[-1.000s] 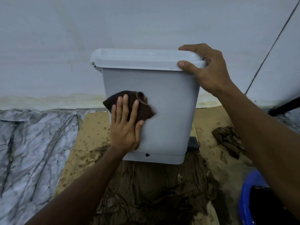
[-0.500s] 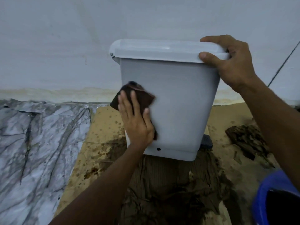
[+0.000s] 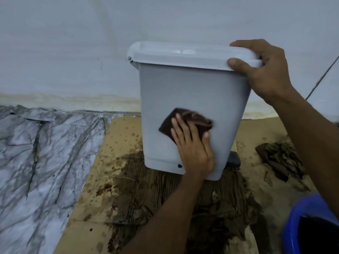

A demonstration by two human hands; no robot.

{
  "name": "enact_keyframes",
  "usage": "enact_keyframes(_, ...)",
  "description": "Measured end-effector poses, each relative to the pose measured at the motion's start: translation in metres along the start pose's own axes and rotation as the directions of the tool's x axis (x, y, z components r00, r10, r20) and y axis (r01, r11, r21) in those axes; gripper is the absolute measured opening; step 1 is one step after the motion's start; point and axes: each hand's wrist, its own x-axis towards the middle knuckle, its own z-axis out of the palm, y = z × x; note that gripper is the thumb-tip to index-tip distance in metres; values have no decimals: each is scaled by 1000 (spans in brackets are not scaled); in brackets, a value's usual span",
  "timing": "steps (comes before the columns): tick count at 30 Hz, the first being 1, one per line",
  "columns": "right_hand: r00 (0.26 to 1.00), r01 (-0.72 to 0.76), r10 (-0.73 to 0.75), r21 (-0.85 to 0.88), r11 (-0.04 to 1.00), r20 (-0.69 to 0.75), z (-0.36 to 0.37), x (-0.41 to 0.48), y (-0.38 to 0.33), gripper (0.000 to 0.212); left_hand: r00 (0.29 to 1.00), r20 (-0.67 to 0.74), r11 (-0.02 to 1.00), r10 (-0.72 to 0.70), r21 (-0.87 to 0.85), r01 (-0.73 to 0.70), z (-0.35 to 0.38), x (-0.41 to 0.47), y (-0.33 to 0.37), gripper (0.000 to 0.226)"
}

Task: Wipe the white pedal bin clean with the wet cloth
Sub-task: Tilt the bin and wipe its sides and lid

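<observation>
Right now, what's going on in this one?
A person is wiping a white pedal bin by hand. The left hand presses a dark brown cloth flat against the lower part of the bin's near wall. The right hand grips the closed lid at its right edge, steadying the bin. Wet, stained cardboard lies beneath, and a blue bucket sits at the lower right.

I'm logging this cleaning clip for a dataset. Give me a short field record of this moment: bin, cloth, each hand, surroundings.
bin: white pedal bin on wet, stained cardboard, lid closed
cloth: dark cloth flat against the bin's near side, lower half
left hand: left hand presses the cloth with straight fingers
right hand: right hand grips the lid's right corner
nearby: blue bucket at lower right
</observation>
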Motion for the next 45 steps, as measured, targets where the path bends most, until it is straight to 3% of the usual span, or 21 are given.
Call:
enact_keyframes(2, 1000, 4, -4, -13, 1000, 5, 0, -1, 0, 36, 993, -105, 996, 57, 69, -50, -5, 30, -14, 61)
enact_keyframes(4, 1000, 4, -4, -16, 1000, 3, 0, -1, -1, 36, 959, -255, 989, -121, 50, 138, -7, 39, -30, 61)
enact_keyframes(5, 1000, 1, -1, -8, 1000, -1, 0, -1, -1, 36, 907, -311, 956, -285, -17, 294, -7, 34, -35, 61)
enact_keyframes(7, 1000, 1, -1, 8, 1000, -4, 1, -1, -1, 35, 703, -341, 780, -624, -219, 586, -3, 15, -36, 65)
enact_keyframes(9, 1000, 3, -3, 17, 1000, -8, 2, -2, -1, 35, 541, -265, 603, -798, -374, 705, 5, -5, -24, 71)
enact_keyframes(10, 1000, 3, -3, 22, 1000, -12, 2, -3, -2, 35, 535, -215, 574, -817, -404, 713, 10, -15, -16, 72)
enact_keyframes(14, 1000, -12, 13, 36, 999, -20, 1, -3, 0, 35, 757, -122, 760, -642, -231, 607, 28, -56, 16, 75)
enact_keyframes(17, 1000, -20, 21, 44, 999, -13, 3, -2, -2, 35, 984, 87, 988, -153, 32, 151, 32, -74, 25, 65)
enact_keyframes(18, 1000, -21, 22, 43, 999, -9, 2, -2, -2, 34, 981, 183, 994, 58, 76, -73, 31, -69, 23, 62)
enact_keyframes(20, 1000, -21, 21, 34, 999, 5, 0, -2, -2, 34, 863, 311, 886, 398, 115, -450, 23, -39, 14, 58)
enact_keyframes(22, 1000, -19, 18, 30, 999, 15, -2, -2, -2, 34, 772, 321, 784, 549, 122, -608, 9, 1, 1, 55)
enact_keyframes(24, 1000, -18, 18, 34, 999, 12, -2, -2, -2, 32, 829, 216, 815, 516, 173, -553, -9, 38, -13, 55)
enact_keyframes(26, 1000, -19, 19, 28, 999, 15, -1, -3, -3, 32, 948, 20, 922, 317, 227, -314, -25, 63, -26, 57)
enact_keyframes(28, 1000, -16, 15, 24, 1000, 14, 0, -4, -4, 32, 985, -157, 980, 76, 194, -44, -33, 70, -37, 58)
enact_keyframes(31, 1000, -14, 14, 25, 1000, 8, 0, -4, -4, 33, 933, -275, 966, -234, 45, 255, -30, 46, -48, 59)
enact_keyframes(33, 1000, -10, 10, 23, 1000, 10, 0, -5, -4, 33, 838, -310, 891, -449, -80, 447, -23, 21, -45, 67)
enact_keyframes(35, 1000, 5, -5, 19, 1000, 9, -1, -6, -2, 33, 799, -270, 843, -538, -157, 514, -15, -2, -37, 76)
enact_keyframes(37, 1000, 16, -16, 18, 1000, 9, -2, -7, 0, 33, 870, -200, 892, -451, -105, 439, -10, -11, -30, 73)
enact_keyframes(40, 1000, 12, -13, 27, 1000, 16, -3, -8, -1, 33, 992, -118, 995, -41, 84, 52, -16, 22, -28, 63)
enact_keyframes(43, 1000, 8, -9, 28, 1000, 29, -3, -9, -6, 34, 965, -97, 954, 245, 199, -222, -34, 81, -20, 62)
enact_keyframes(45, 999, -6, 5, 36, 999, 38, -5, -11, -11, 34, 968, -156, 968, 199, 184, -169, -44, 104, -16, 62)
